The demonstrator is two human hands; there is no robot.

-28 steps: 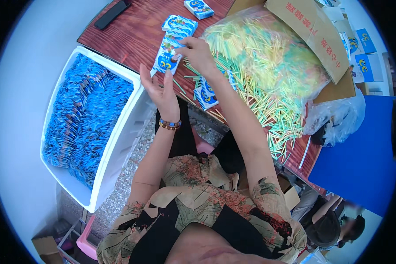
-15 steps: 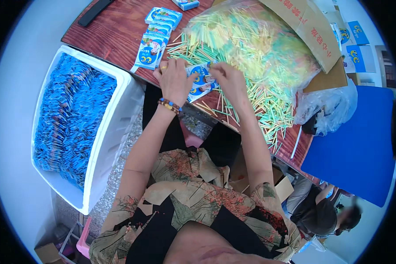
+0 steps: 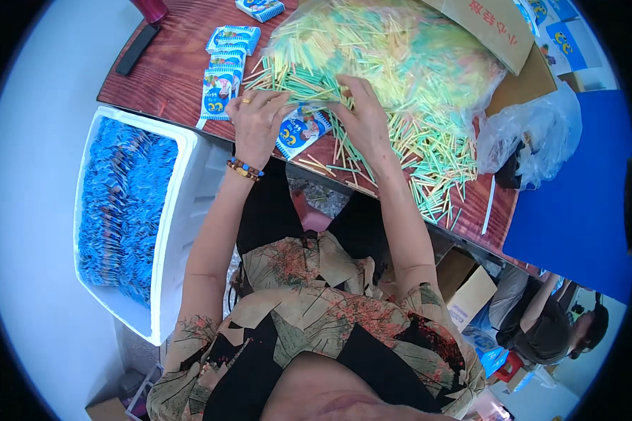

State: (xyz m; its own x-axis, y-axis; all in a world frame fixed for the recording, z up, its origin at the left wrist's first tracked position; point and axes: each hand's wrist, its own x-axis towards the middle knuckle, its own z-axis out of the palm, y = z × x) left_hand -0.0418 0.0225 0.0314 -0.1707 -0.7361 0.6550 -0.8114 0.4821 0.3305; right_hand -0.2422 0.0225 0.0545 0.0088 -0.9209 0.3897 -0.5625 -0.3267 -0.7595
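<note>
I see a blue and white packet [image 3: 300, 131] lying at the near edge of the table [image 3: 175, 67], between my two hands. My left hand [image 3: 258, 121] rests beside its left end, fingers loosely curled, thumb touching the packet; I cannot tell whether it pinches anything. My right hand [image 3: 364, 121] lies flat on the straws [image 3: 400, 77] just right of the packet, fingers spread and pressing down into the pile. More packets [image 3: 223, 67] lie in a row to the far left. Left of the table stands a white bin [image 3: 182, 203] filled with blue packets.
</note>
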